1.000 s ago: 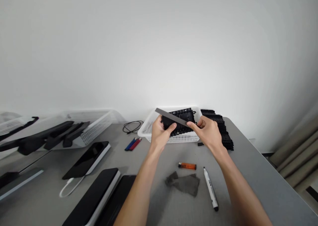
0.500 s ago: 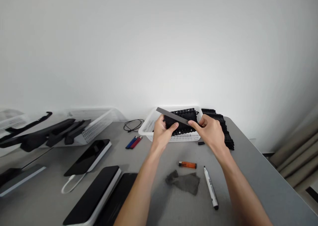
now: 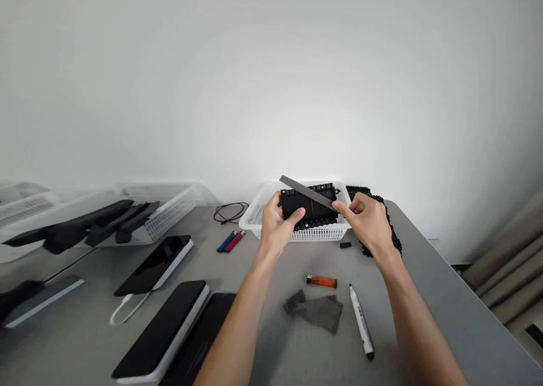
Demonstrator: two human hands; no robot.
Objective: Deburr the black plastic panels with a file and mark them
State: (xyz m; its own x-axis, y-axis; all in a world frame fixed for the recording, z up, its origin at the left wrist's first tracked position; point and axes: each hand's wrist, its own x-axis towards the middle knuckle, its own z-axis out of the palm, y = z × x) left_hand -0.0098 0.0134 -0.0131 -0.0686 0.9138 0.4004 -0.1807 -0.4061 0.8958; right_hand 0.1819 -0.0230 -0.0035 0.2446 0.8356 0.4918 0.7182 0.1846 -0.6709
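My left hand (image 3: 278, 222) is closed on the left end of a flat black plastic part (image 3: 314, 207) with knobbly long edges, its thumb lying on the face. Pinched in my right hand (image 3: 368, 219) is a thin grey flat strip (image 3: 306, 191), perhaps a file, slanting up and left across the part. Whether the strip touches the part I cannot tell. Both are held over a white plastic basket (image 3: 254, 216). More black ribbed parts (image 3: 392, 233) lie to the right, partly behind my right hand, and a small black cap (image 3: 345, 245) is nearby.
Nearer me lie an orange lighter (image 3: 322, 282), a grey cloth scrap (image 3: 316, 312) and a white marker (image 3: 361, 322). Blue (image 3: 227, 241) and red (image 3: 235, 242) lighters and a black cable (image 3: 229, 212) are left of the basket. Further left are a phone (image 3: 155, 264) and baskets with dark pieces (image 3: 114, 222).
My right hand has moved slightly right with the grey strip, uncovering more of the black part's face. My left hand keeps its hold. The view has shifted slightly.
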